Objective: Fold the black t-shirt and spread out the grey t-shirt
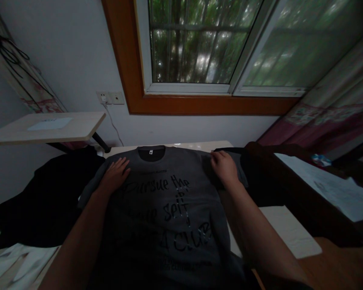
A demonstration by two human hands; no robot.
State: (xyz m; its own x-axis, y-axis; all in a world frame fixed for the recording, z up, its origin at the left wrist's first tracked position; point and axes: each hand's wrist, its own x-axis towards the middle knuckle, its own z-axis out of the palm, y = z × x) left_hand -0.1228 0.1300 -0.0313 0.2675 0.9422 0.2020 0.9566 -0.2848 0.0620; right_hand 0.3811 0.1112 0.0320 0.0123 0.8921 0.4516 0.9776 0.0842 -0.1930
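Observation:
A dark grey T-shirt (pixel 175 197) with black lettering lies spread front side up, its neckline at the far end and a small white label inside the collar. Flat on the shoulder at the left rests my left hand (pixel 116 171), its fingers stretched out over the cloth. At the opposite shoulder, near the sleeve, my right hand (pixel 224 164) is closed with bent fingers on the fabric. The shirt's lower part fades into shadow near my body.
Under the shirt is a pale table (pixel 205 144). Black cloth (pixel 54 193) is heaped at the left, below a raised wooden shelf (pixel 78 121). More dark fabric (pixel 266 181) lies at the right, near a pale board (pixel 290 229). A window (pixel 199 44) and wall sockets (pixel 110 98) are ahead.

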